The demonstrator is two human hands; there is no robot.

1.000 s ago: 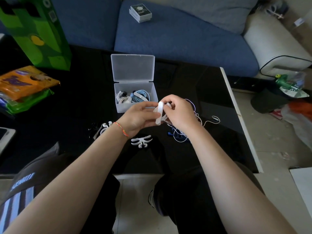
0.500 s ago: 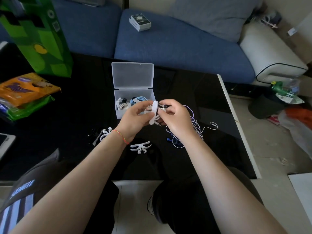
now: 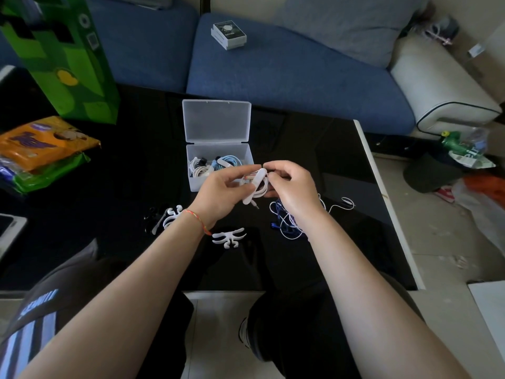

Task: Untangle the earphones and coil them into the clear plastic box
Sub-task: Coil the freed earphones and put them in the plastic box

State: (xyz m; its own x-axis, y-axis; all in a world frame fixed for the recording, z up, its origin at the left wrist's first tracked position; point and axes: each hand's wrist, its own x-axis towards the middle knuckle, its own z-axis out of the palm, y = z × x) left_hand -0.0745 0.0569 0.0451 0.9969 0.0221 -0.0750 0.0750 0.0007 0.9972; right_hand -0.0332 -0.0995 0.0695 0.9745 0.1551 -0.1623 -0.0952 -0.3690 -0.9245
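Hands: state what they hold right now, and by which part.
Both hands, left and right, hold a white flat plastic cord winder wrapped with white earphone cable; left pinches its middle, right grips cable at its upper end.

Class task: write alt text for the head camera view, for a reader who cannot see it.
Two hands hold a coiled white earphone cable on a white winder above a black table. Behind them, an open clear plastic box holds coiled earphones.

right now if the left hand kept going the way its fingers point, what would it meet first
The left hand grips a white cord winder with coiled white earphones, fingers pointing right and slightly away. Straight on, it would likely meet the right hand first, pinching the same coil; depth looks matched, though one view cannot confirm it.
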